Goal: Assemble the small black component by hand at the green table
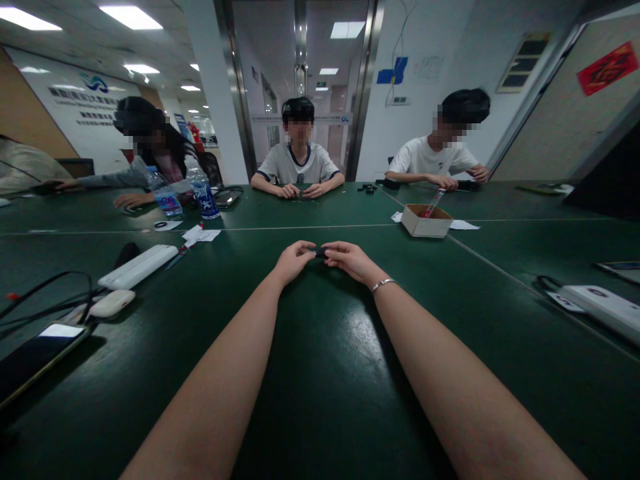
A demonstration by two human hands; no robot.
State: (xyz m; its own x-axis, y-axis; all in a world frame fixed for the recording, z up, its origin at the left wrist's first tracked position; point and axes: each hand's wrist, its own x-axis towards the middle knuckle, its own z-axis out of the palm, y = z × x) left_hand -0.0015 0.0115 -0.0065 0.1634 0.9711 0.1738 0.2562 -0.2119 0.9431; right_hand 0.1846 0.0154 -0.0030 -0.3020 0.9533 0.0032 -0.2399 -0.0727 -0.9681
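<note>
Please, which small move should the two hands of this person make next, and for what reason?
I would probably draw the left hand and right hand a little closer to the camera, with the small black piece kept between their fingertips. They reach far out over the green table, and the piece's details are too small to make out there.

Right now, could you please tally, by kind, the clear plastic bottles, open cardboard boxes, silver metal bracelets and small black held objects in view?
Clear plastic bottles with blue labels: 2
Open pale cardboard box: 1
Silver metal bracelet: 1
Small black object between left hand and right hand: 1
Total: 5
</note>
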